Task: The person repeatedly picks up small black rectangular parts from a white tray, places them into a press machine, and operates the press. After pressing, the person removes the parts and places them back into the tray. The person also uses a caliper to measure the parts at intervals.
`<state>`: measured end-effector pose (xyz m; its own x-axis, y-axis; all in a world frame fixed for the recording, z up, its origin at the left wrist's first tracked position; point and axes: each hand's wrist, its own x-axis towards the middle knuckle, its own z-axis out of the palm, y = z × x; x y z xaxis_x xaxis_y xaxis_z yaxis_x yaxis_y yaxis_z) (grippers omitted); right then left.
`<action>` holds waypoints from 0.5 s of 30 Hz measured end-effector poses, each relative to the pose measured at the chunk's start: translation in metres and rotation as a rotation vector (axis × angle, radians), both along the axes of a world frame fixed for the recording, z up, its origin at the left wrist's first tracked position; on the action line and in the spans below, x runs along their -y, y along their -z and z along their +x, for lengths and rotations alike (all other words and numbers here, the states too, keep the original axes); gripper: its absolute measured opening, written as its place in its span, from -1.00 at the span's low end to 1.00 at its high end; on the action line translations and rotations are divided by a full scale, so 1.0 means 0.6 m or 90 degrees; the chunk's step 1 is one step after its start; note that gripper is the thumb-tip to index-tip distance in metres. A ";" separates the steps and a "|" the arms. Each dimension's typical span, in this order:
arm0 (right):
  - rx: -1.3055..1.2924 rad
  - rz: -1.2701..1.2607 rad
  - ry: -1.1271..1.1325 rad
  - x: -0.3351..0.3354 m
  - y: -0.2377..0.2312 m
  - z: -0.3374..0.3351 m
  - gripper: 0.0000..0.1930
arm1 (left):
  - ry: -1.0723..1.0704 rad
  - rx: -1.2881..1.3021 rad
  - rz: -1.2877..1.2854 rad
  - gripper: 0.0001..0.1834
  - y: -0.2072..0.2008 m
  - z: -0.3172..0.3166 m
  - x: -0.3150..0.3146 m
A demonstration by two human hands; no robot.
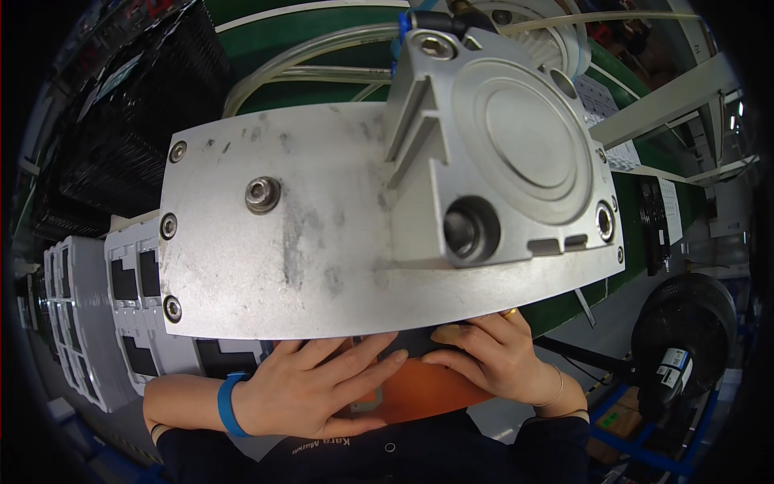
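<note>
A silver metal plate (226, 242) with a cylinder block (524, 137) on top fills the middle and hides the fingertips reaching under its near edge. My left hand (310, 387), a blue band at its wrist, lies with fingers stretched and spread over an orange surface (439, 391). Beside a dark, flat piece (415, 342), my right hand (500, 355) has its fingers bent and its thumb close to the index finger. Yellow covers show on fingers of that hand. What it pinches is mostly hidden by the plate.
White plastic trays (81, 323) are stacked at the left, several holding dark pieces. Black crates (145, 129) stand behind them. Clear hoses (314, 56) run behind the plate over a green bench. At the right are a black round device (685, 339) and a blue frame (645, 452).
</note>
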<state>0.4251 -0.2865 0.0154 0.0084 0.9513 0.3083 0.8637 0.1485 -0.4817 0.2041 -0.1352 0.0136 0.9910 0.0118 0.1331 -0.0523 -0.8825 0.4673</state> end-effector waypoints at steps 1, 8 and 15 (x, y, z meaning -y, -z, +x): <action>0.000 0.001 -0.002 0.000 0.001 0.000 -0.69 | -0.001 0.000 0.005 -0.26 0.000 -0.001 0.000; -0.002 -0.003 0.001 0.000 0.000 0.001 -0.69 | 0.006 0.005 0.008 -0.26 0.001 0.000 -0.002; 0.007 -0.003 0.001 0.000 -0.002 0.001 -0.69 | 0.016 0.008 0.010 -0.25 0.003 0.002 -0.003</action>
<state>0.4254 -0.2865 0.0167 0.0063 0.9527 0.3039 0.8692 0.1451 -0.4728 0.2053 -0.1332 0.0117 0.9892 -0.0149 0.1460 -0.0801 -0.8883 0.4522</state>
